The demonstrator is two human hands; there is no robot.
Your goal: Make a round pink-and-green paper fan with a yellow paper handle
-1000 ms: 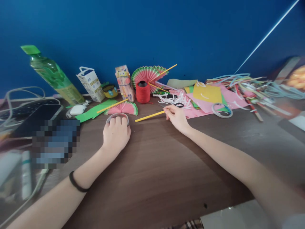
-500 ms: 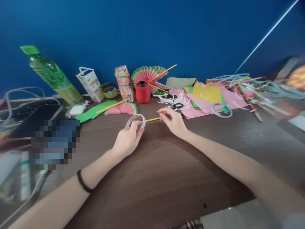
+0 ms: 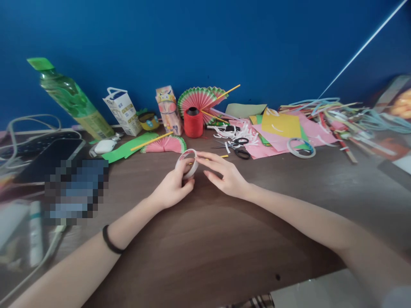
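Note:
My left hand (image 3: 173, 186) is closed on a roll of white tape (image 3: 192, 170), with a finger through its ring. My right hand (image 3: 226, 173) reaches in from the right with its fingers stretched out and somewhat apart. Its fingertips are at the roll's right edge. A thin yellow stick (image 3: 222, 156) lies on the table behind the right hand, partly hidden by the fingers. Just beyond that hand are black-handled scissors (image 3: 241, 152) beside white paper shreds (image 3: 239, 131).
Behind the hands stand a red thread spool (image 3: 193, 125), a pleated watermelon-coloured paper fan (image 3: 195, 100) and a small carton (image 3: 168, 110). A folded fan (image 3: 163, 145) and green paper (image 3: 120, 151) lie left, near a tilted bottle (image 3: 75, 100). Coloured paper (image 3: 281, 124) and another tape roll (image 3: 301, 148) are right.
My right hand has moved left from the yellow stick to the tape roll, its fingers spreading and uncovering the scissors. The roll has shifted slightly right and turned in my left hand.

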